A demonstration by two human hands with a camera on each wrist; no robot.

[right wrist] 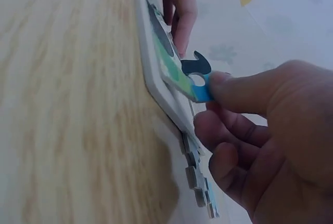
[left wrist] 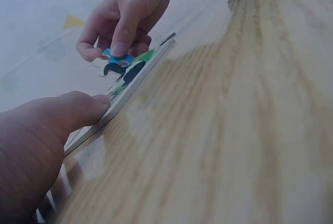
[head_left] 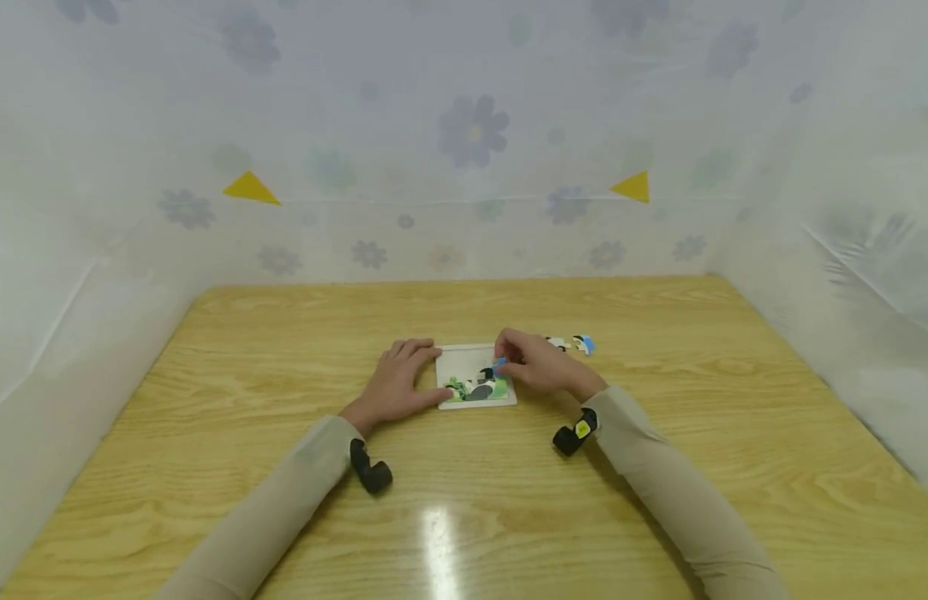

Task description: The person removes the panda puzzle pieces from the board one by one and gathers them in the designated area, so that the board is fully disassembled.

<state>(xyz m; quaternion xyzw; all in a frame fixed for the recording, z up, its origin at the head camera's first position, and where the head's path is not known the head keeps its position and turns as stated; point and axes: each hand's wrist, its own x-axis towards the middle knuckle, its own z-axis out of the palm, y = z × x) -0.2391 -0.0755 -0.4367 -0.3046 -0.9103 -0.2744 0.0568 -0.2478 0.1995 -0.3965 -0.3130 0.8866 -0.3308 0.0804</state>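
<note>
A shallow white puzzle tray (head_left: 464,407) lies on the table with green, black and white jigsaw pieces (head_left: 482,389) along its near side. Its upper left part shows bare backing. My left hand (head_left: 395,385) rests at the tray's left side, thumb on the near left corner and extended fingers by the far left one. Over the tray's right side, my right hand (head_left: 542,363) pinches a blue and black jigsaw piece (right wrist: 202,93) between thumb and forefinger. That piece is tilted above the green pieces; whether it touches them I cannot tell. The fingers partly cover it.
Right of the tray, beyond the right hand, loose jigsaw pieces (head_left: 584,343) lie on the wooden table (head_left: 299,333). A flower-patterned sheet (head_left: 404,167) with two yellow triangles closes off the back, and pale sheets (head_left: 67,275) line both sides.
</note>
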